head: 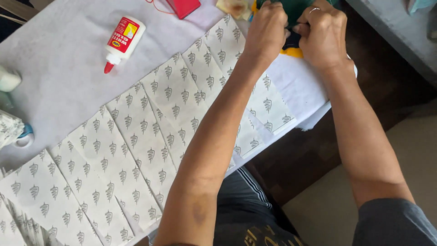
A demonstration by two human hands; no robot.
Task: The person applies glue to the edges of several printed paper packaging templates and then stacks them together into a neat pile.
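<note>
While clenched, both hands (296,32) on green cloth (296,9)

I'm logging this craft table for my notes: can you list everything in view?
Patterned paper sheets: several, white with grey tree-like motifs, overlapping in a row across the table.
Table covering: one, pale grey-white, under the sheets.
Glue bottle: one, white with red label and red tip, lying upper left.
Red flat object: one, top edge, cut off.
Dark green item: one, with a yellow part, between both hands.
Floor: beige with dark brown, right.
Left hand: closed grip on the green item.
Right hand: ring on one finger, closed grip on it.
</note>
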